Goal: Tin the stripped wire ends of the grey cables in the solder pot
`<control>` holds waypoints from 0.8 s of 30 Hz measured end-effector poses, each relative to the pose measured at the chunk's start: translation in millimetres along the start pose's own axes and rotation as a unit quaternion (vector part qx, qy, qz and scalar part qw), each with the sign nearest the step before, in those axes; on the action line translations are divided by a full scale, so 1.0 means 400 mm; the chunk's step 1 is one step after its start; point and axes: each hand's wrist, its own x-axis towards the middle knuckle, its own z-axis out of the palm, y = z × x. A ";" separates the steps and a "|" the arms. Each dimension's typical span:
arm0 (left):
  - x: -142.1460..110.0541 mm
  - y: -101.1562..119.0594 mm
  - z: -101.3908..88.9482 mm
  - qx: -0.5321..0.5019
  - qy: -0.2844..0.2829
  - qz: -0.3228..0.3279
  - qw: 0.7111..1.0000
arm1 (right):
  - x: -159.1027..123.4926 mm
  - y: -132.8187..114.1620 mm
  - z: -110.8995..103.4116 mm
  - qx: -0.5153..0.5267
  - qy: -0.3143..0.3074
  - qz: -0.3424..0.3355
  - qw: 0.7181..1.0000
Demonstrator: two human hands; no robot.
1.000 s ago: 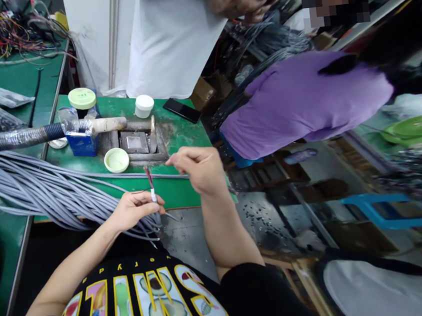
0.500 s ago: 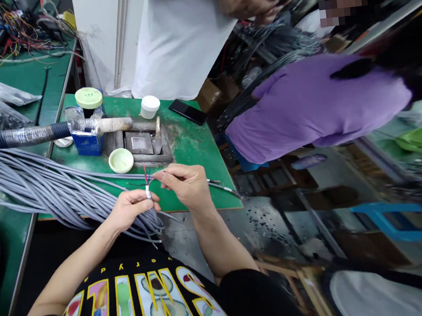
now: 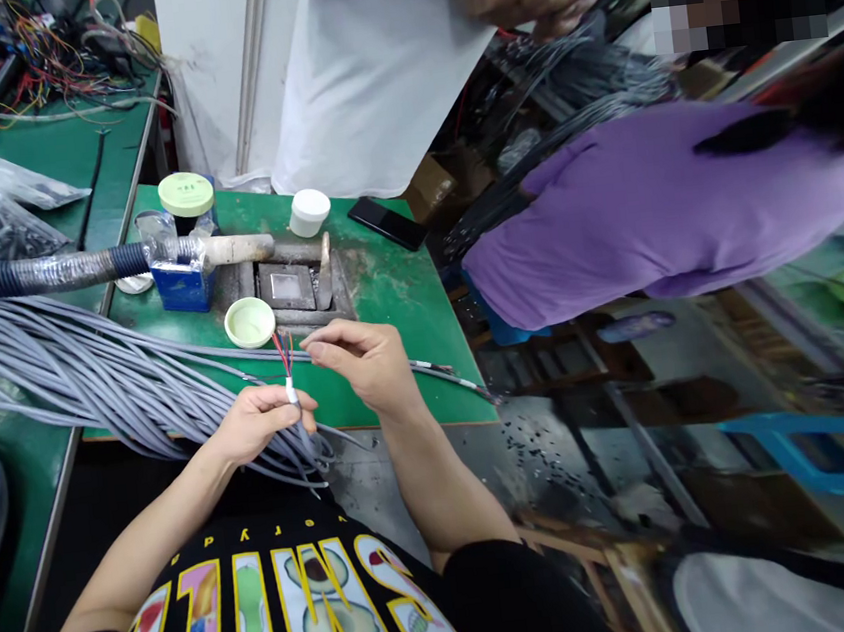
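Observation:
My left hand [image 3: 263, 420] is closed around a grey cable near its end, where a white sleeve [image 3: 292, 390] shows above the thumb. From the sleeve, thin red, blue and dark wires [image 3: 284, 354] stand up and fan slightly apart. Just right of these wires is my right hand [image 3: 367, 362], its thumb and forefinger loosely stretched toward them with a small gap between. I see nothing held in it. A large bundle of grey cables [image 3: 118, 373] runs from the left to beneath my left hand.
Behind the hands are a pale green lid [image 3: 250, 324], a solder pot [image 3: 290, 288] set in the green table, a blue box [image 3: 184, 289] beside an extraction hose [image 3: 77, 269], a white jar [image 3: 310, 212] and a phone [image 3: 386, 223]. Two people are nearby, one in a purple shirt [image 3: 651, 201].
My right hand has let go of a wire it was pinching and bending aside. The wires now stand up together above the sleeve. My left hand keeps its hold. The view has shifted slightly.

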 end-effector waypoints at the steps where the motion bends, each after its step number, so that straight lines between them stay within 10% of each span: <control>1: 0.000 -0.001 -0.002 -0.001 -0.008 0.001 1.000 | 0.005 0.001 0.002 0.012 -0.009 0.005 1.000; 14: -0.006 -0.004 -0.019 0.044 -0.093 -0.015 0.995 | 0.048 0.009 0.026 0.218 -0.157 0.122 0.956; 24: -0.012 -0.013 -0.013 0.032 -0.044 -0.015 0.998 | 0.070 0.011 -0.008 0.232 0.015 0.020 0.973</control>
